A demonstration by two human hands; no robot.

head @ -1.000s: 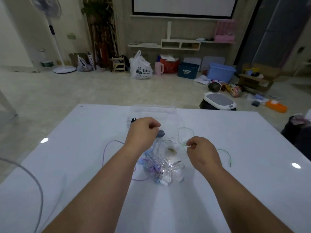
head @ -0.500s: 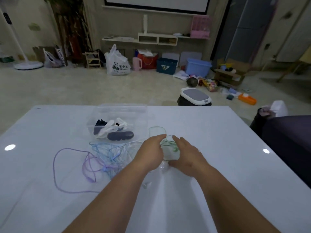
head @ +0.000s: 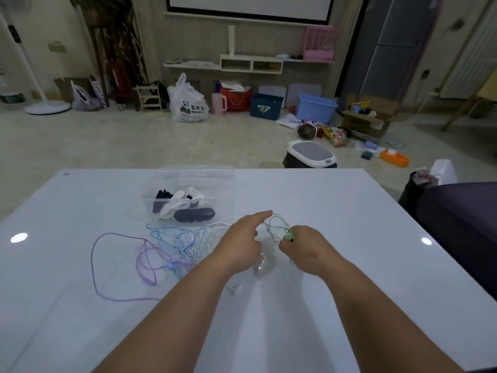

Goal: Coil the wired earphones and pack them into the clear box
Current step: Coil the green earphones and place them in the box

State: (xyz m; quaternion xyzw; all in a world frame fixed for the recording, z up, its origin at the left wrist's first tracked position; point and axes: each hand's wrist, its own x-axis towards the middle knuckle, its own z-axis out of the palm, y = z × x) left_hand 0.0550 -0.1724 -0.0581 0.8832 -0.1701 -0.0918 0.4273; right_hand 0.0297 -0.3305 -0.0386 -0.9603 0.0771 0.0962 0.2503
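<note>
Single view, head-worn, wide-angle. Faces forward and tilted down across the white surface (head: 363,278), seen from its near side. Both forearms enter from the bottom edge; left hand (head: 239,246) and right hand (head: 309,251) sit near frame centre, close to the lens. Far edge of the surface crosses mid-frame; beyond it the floor (head: 107,141) and back wall (head: 269,39) stand well apart, with straight lines bowed at the margins

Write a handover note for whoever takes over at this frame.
The left hand has its index finger straight, the green earphones looped at its tip. The right hand pinches their bud end. The clear box stands open on the table, dark and white bundles inside.
Done: those packed, green coil begun.
Left: finish the coil, box it, then the blue, white and purple tangle beside the left hand.
</note>
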